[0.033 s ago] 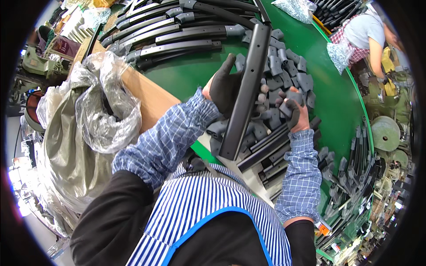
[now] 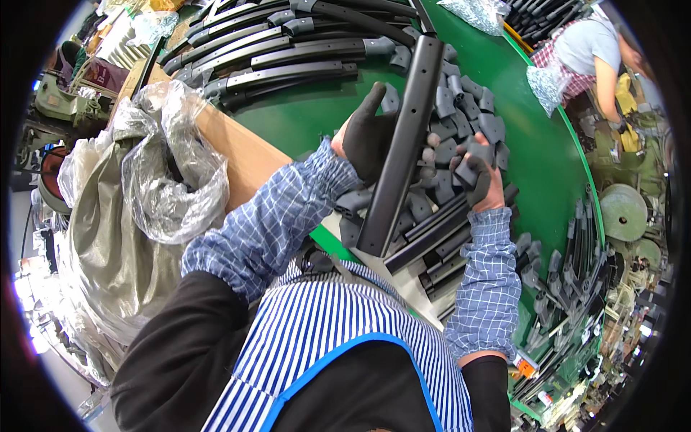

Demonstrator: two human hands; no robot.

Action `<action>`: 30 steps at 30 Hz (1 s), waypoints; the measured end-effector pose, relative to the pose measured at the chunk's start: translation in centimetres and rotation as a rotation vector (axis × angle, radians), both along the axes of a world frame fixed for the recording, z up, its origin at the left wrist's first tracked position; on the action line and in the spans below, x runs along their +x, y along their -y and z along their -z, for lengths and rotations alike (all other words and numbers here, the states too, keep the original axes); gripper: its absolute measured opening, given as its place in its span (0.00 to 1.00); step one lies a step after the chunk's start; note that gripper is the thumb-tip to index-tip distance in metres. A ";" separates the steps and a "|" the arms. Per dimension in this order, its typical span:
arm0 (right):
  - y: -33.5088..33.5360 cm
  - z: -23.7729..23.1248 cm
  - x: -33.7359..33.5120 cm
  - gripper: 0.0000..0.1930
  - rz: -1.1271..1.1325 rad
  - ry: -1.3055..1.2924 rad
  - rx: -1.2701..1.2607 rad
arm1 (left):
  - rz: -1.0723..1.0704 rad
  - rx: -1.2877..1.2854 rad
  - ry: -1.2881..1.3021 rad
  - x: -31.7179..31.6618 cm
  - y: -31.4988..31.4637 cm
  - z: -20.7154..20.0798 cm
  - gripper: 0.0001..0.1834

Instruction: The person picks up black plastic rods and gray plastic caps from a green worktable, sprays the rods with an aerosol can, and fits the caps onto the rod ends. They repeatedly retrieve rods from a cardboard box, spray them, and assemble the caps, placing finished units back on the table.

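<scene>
My left hand [image 2: 368, 140], in a dark fingertip-less glove, is closed around a long black bar [image 2: 402, 144] with small holes along its face. The bar stands tilted across the middle, its lower end towards my apron. My bare left fingertips show past its right side. Just to the right, my right hand [image 2: 481, 183], gloved the same way, grips a small grey plastic fitting [image 2: 481, 153] between thumb and fingers. The fitting is apart from the bar. Behind and beneath both hands lies a heap of similar grey fittings [image 2: 445, 102].
Long black bars with grey ends [image 2: 302, 54] lie stacked at the back left of the green table [image 2: 533, 169]. Shorter dark bars [image 2: 432, 234] lie below my right hand. Plastic-wrapped cloth [image 2: 115, 237] stands at left. Another person [image 2: 586, 54] works at far right.
My right hand has shifted slightly, and the grey fitting in it sits at a slightly different angle. The bar in my left hand has barely moved.
</scene>
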State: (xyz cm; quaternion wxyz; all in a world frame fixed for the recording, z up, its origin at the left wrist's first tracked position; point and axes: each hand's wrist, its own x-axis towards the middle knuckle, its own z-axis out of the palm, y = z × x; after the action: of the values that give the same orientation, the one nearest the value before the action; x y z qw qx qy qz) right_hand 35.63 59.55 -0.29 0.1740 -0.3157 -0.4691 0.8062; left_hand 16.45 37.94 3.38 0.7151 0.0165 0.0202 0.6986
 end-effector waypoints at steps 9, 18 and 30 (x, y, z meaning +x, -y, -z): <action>4.5 -11.4 3.8 0.23 0.237 -0.371 0.207 | 0.184 0.023 -0.184 8.3 0.8 -4.5 0.28; 3.7 -16.7 6.5 0.08 0.527 -0.859 -0.080 | 0.078 -0.025 -0.822 16.1 2.9 -6.1 0.26; 3.4 -17.6 7.9 0.10 0.305 -0.937 -0.046 | 0.230 -0.063 -0.415 16.1 3.5 -7.9 0.27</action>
State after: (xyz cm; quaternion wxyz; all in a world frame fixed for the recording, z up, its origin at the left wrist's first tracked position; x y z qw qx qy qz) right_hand 43.49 56.11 17.28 0.4755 0.0121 -0.2707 0.8370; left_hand 32.60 34.45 11.32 0.7705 0.1396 0.1863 0.5934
